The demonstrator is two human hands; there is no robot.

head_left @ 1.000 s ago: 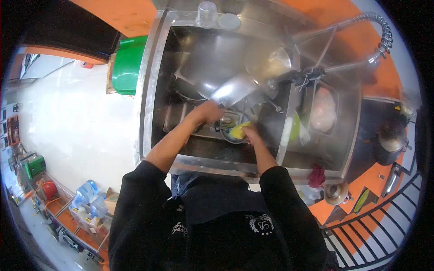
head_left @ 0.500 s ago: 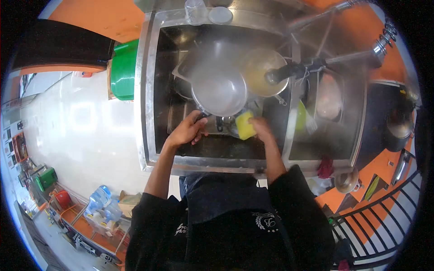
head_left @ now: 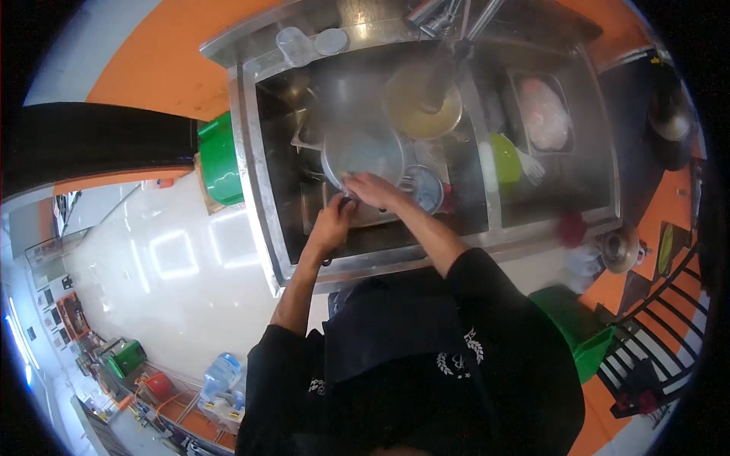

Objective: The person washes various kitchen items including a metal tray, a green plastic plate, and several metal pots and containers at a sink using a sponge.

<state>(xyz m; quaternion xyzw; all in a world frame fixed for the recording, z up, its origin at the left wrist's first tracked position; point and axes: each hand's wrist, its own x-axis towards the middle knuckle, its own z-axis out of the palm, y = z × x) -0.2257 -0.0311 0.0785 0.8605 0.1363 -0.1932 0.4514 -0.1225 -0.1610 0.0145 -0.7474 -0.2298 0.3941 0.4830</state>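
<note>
1. On your far left, a green bin [head_left: 220, 163] stands beside the steel double sink [head_left: 255, 175].
2. Your left hand [head_left: 331, 224] is closed around the black handle of the metal frying pan [head_left: 365, 148], which is over the left basin.
3. Your right hand [head_left: 369, 190] bends its fingers at the pan's near rim; I cannot tell whether it grips anything.
4. Just beyond, you have a yellowish round bowl [head_left: 407, 110]; nearer you sits a smaller round container [head_left: 430, 190].
5. In the right basin, a white slotted utensil [head_left: 532, 169] lies near pink meat [head_left: 544, 114].
</note>
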